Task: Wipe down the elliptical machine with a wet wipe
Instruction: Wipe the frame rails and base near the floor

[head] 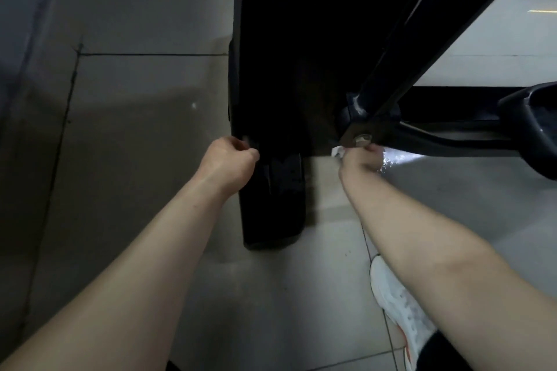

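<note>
Head view: black elliptical machine (271,69) fills centre and upper right of frame. Left hand (229,159) is clenched round its housing edge at centre, likely steadying. Right hand (360,159) grasps the wet wipe (337,151), touching the underside of the bolted pivot joint (361,139), right of centre. Best approach: work the wipe round the bolt and into seams with firm pressure, refolding to a clean side.

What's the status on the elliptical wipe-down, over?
Left hand curled at black housing edge, grip unclear. Right hand holds wet wipe at pivot joint. Pedal off to the right, not blocking.
</note>
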`<state>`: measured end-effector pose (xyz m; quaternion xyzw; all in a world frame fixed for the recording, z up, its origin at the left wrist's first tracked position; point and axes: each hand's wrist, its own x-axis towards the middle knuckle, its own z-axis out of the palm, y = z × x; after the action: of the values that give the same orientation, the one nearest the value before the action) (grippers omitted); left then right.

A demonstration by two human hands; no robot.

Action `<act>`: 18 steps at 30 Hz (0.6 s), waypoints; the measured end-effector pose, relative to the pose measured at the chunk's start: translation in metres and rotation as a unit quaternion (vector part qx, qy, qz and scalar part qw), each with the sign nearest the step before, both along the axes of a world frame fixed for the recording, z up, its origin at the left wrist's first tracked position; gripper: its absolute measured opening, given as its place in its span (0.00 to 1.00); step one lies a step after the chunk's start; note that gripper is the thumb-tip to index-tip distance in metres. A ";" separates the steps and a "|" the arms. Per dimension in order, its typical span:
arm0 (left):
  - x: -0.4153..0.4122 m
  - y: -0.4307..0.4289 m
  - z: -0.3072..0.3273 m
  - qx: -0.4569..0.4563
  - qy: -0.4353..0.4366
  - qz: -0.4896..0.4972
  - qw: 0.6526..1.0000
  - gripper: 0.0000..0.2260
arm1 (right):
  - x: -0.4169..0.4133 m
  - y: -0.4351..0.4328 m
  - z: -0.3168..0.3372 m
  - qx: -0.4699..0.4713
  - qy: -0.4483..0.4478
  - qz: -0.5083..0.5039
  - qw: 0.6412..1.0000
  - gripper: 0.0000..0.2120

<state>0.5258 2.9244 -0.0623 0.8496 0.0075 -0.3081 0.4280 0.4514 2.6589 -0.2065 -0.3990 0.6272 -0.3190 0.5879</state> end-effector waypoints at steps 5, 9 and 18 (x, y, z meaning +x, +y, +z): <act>-0.016 0.000 -0.008 0.051 -0.031 -0.052 0.997 0.08 | 0.015 0.035 0.030 0.016 -0.033 0.005 0.999 0.14; -0.027 0.003 -0.021 0.071 -0.021 -0.093 0.993 0.11 | 0.021 0.079 0.002 -0.025 -0.039 0.171 0.984 0.16; -0.031 0.005 -0.032 0.080 -0.009 -0.092 0.993 0.15 | -0.022 -0.002 0.022 -0.024 0.125 0.198 0.972 0.11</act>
<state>0.4944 2.9291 -0.0942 0.8809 -0.0501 -0.3366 0.3289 0.4293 2.6573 -0.1845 -0.5661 0.5965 -0.1592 0.5463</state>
